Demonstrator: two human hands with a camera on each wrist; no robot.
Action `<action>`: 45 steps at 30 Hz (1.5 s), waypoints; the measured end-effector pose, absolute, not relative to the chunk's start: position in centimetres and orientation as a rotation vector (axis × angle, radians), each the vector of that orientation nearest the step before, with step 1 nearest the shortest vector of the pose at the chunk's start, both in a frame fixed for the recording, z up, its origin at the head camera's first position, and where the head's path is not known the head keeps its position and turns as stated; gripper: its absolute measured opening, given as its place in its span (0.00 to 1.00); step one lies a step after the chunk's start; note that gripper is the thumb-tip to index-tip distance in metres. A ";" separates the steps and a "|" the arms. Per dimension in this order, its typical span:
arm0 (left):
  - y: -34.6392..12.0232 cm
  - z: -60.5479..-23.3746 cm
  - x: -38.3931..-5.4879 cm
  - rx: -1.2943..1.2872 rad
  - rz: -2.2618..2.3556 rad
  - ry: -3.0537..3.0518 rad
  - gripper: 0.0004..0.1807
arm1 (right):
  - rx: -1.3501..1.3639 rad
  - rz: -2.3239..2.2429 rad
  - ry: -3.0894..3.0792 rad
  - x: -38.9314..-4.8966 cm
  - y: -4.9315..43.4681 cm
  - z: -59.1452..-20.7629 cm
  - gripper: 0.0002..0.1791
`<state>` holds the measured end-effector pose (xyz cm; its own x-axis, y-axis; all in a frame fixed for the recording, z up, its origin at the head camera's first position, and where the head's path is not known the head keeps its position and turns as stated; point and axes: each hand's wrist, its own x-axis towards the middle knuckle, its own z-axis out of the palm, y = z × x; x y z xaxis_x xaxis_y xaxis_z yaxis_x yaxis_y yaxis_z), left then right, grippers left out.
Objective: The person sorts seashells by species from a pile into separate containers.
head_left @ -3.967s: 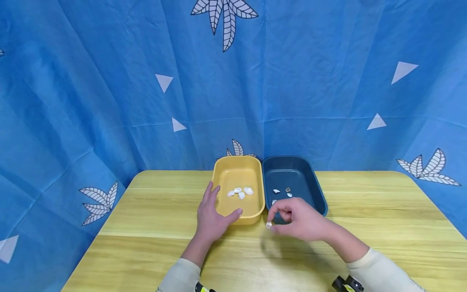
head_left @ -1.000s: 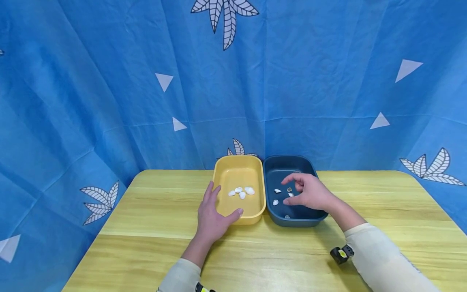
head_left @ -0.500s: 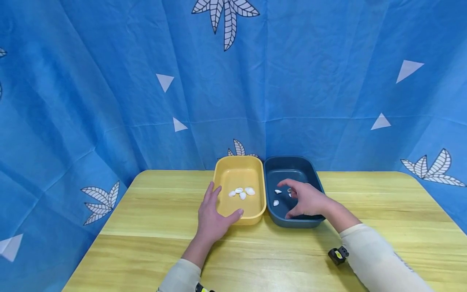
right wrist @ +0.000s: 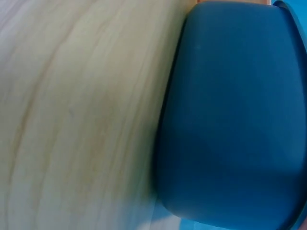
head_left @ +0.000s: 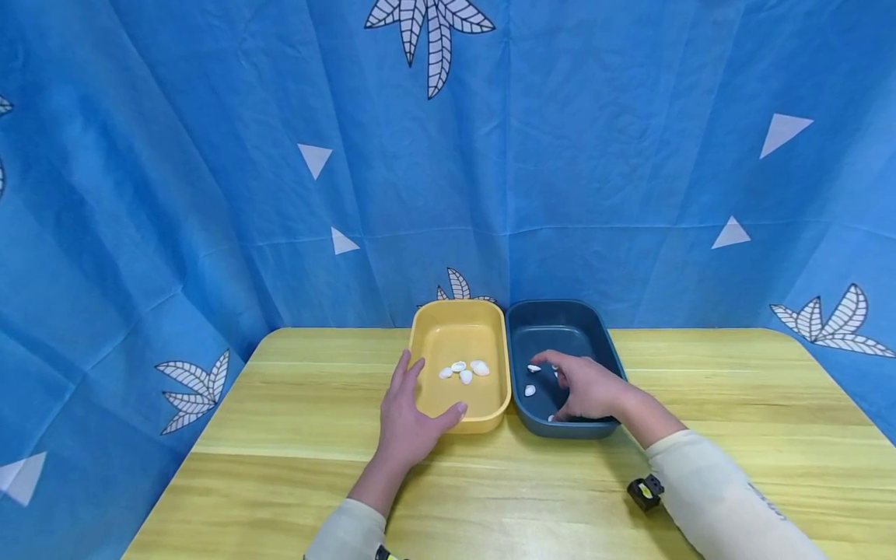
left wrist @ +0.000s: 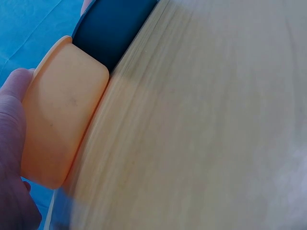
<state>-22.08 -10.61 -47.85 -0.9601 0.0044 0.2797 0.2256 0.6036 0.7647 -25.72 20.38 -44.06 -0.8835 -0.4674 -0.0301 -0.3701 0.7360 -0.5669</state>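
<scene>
My left hand (head_left: 409,424) is spread at the near left corner of a yellow tray (head_left: 458,313), its fingers along the left rim and its thumb over the front rim. Several white seashells (head_left: 465,376) lie grouped inside that tray. Over a dark blue tray (head_left: 553,311), my right hand (head_left: 591,386) has thumb and index finger parted, nothing held between them. Its index fingertip is beside one seashell (head_left: 533,369), and the thumb tip is right at another, mostly covered, near the front wall. A further small seashell (head_left: 530,390) lies at the left; others are partly behind the hand.
Both trays stand side by side at the back of a wooden table (head_left: 490,490). A blue patterned curtain (head_left: 448,171) hangs directly behind them. The right wrist view shows mostly the outer wall of the blue tray.
Four seconds ago my right hand pinched a small shell before the blue tray. It then opened over that tray, and has since moved slightly toward its front. My left hand has stayed put.
</scene>
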 end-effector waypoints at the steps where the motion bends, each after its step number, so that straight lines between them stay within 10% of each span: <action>1: -10.6 -47.9 -22.1 -0.188 -1.281 -2.583 0.54 | -0.669 -0.847 2.762 -25.7 20.3 -44.1 0.48; 45: -10.6 -47.8 -22.0 -0.189 -1.271 -2.587 0.54 | -0.503 -0.583 3.073 -26.5 20.3 -43.4 0.36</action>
<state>-22.04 -10.57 -47.77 -0.9597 0.0052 0.2811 0.2257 0.6107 0.7590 -26.51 20.33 -43.40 -0.9493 -0.3028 0.0840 -0.3126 0.8820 -0.3527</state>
